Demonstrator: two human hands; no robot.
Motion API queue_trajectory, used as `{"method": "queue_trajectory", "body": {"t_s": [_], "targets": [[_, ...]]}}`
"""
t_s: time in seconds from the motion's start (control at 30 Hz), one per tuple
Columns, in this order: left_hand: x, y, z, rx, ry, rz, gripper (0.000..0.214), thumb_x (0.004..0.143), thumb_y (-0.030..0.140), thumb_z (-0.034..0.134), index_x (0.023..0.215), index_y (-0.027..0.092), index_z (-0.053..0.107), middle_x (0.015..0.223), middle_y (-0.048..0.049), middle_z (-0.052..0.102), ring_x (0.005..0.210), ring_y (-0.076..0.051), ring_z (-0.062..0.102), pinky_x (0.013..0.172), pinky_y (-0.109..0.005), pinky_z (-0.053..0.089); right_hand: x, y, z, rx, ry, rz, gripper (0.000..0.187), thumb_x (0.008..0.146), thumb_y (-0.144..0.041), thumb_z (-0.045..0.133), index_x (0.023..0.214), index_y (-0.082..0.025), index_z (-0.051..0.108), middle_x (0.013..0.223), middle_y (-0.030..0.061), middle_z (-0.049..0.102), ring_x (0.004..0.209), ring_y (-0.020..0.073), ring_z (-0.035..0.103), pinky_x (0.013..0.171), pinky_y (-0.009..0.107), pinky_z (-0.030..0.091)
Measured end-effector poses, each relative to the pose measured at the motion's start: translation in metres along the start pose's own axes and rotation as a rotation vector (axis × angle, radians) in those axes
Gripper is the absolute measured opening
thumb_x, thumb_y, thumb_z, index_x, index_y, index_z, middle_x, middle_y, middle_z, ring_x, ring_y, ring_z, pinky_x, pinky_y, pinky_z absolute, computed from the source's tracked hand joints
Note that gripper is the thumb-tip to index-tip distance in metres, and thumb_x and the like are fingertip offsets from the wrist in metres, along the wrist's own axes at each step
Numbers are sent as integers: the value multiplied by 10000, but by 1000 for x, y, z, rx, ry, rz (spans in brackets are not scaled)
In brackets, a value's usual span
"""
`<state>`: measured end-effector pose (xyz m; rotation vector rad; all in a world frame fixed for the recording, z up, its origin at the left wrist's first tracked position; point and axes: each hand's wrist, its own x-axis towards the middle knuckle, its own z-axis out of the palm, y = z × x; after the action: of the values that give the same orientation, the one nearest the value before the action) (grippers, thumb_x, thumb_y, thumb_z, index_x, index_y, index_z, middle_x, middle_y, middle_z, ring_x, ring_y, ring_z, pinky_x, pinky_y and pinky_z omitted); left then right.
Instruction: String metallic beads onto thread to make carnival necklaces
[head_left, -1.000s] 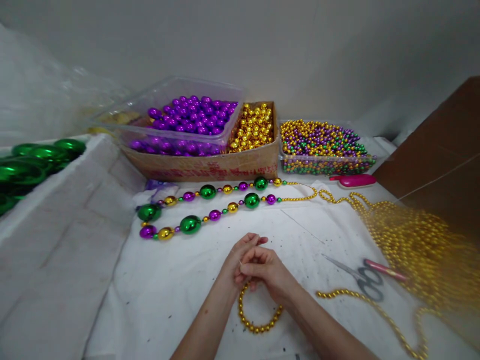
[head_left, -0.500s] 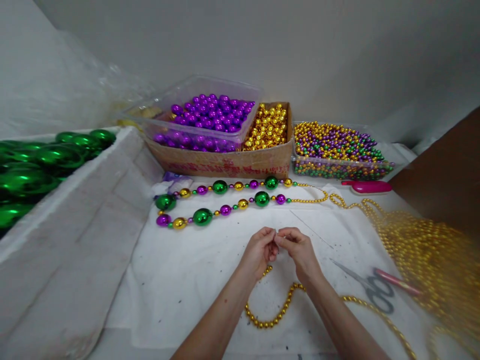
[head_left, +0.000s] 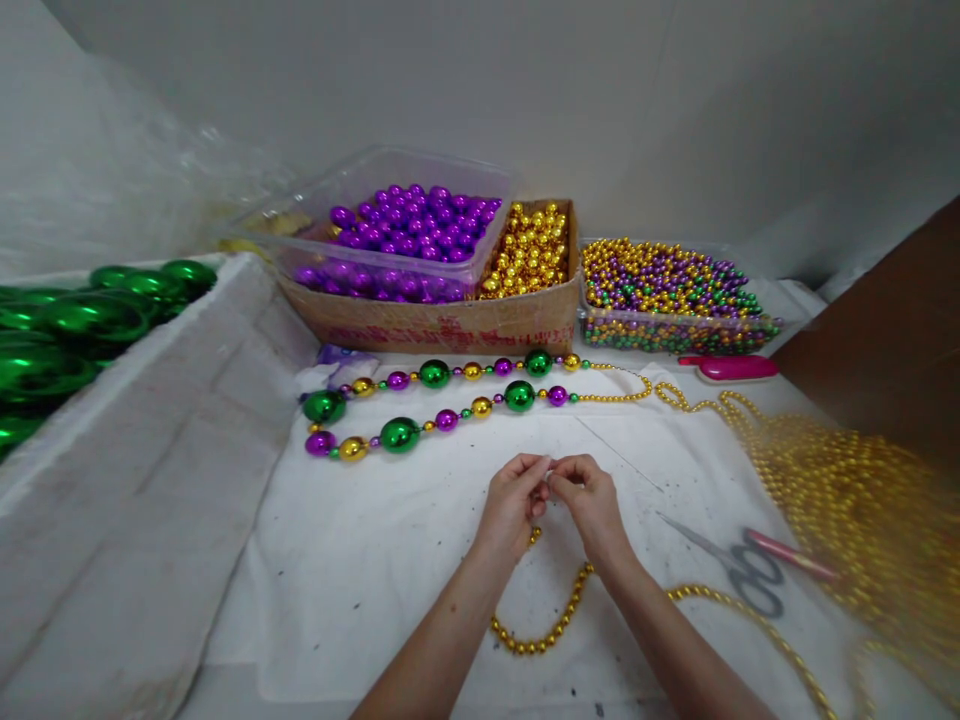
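Note:
My left hand and my right hand meet above the white cloth, thumbs and fingers pinched tip to tip. Whatever sits between the fingertips is too small to make out. Just under my left hand shows one end of a gold bead strand; it loops over the cloth and passes beneath my right forearm. Whether my left fingers hold that end is unclear. Beyond the hands lies a necklace of green, purple and gold beads, its back part a thin gold bead chain. A thin needle-like piece lies right of my hands.
Scissors and a pink stick-like tool lie at right beside piled gold bead strands. Behind stand a cardboard box, a clear tub of small mixed beads, and a magenta object. A white box holds large green beads.
The view has shifted slightly, moving the surroundings a little left. My hands stay pinched together in nearly the same spot, with the right wrist turned slightly.

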<state>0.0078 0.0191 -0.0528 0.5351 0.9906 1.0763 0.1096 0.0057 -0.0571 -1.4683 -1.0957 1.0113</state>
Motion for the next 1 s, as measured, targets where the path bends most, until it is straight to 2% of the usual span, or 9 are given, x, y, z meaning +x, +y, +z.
{"method": "queue_trajectory", "body": {"t_s": [0.17,0.3,0.37,0.47,0.53,0.7,0.87,0.93,1.0], "targets": [[1,-1,-2,45,20,20,288,590,345,768,635,130,582,507,46,457,434,-31,347,368,-167,154,2,3,-1,-96,-56,-86,87,708,-197,596,623,-198,617,701,10,601,690,176,572,680,303,451],[0,-1,-5,111,47,48,269,617,348,745,684,127,608,506,46,455,452,-39,352,386,-167,165,8,-2,-16,-183,-93,-178,108,764,-224,573,691,-197,649,735,27,603,710,184,575,672,309,458],[-1,-2,-6,166,58,61,251,642,342,724,703,126,612,499,46,455,459,-45,363,402,-169,194,13,-8,-27,-239,-83,-233,112,790,-220,555,794,-202,665,810,43,602,748,194,573,688,326,457],[-1,-2,-7,250,43,101,225,667,334,698,691,136,594,496,51,458,450,-52,366,424,-184,241,18,-20,-38,-332,-120,-345,199,790,-182,573,945,-247,679,1002,60,582,914,223,554,804,364,437],[-2,-3,-8,306,12,134,221,681,343,684,697,143,591,502,52,465,446,-58,370,438,-196,267,21,-26,-41,-392,-166,-409,212,775,-157,602,927,-273,693,1067,60,574,1007,244,515,867,389,404],[-2,-5,-8,343,-26,161,230,685,363,675,691,149,591,513,54,472,470,-70,394,476,-207,298,25,-27,-40,-456,-240,-462,117,774,-144,619,715,-232,667,911,47,619,940,227,536,822,371,418],[-2,2,-10,394,-89,163,227,706,373,648,729,149,628,621,16,568,594,-103,494,593,-225,376,26,-20,-40,-435,-235,-428,105,803,-167,577,722,-199,636,758,11,619,736,165,587,654,283,448],[-2,11,-12,493,-63,242,234,727,376,624,800,157,659,770,-22,632,726,-136,544,663,-239,400,25,-20,-40,-451,-197,-419,118,809,-170,556,716,-194,625,733,6,599,694,156,577,610,270,436],[-2,23,-13,630,15,320,240,747,389,599,797,166,673,798,-28,638,745,-142,544,652,-236,395,22,-22,-40,-487,-149,-433,115,805,-168,554,713,-193,617,755,13,576,728,166,562,643,284,430]]}}
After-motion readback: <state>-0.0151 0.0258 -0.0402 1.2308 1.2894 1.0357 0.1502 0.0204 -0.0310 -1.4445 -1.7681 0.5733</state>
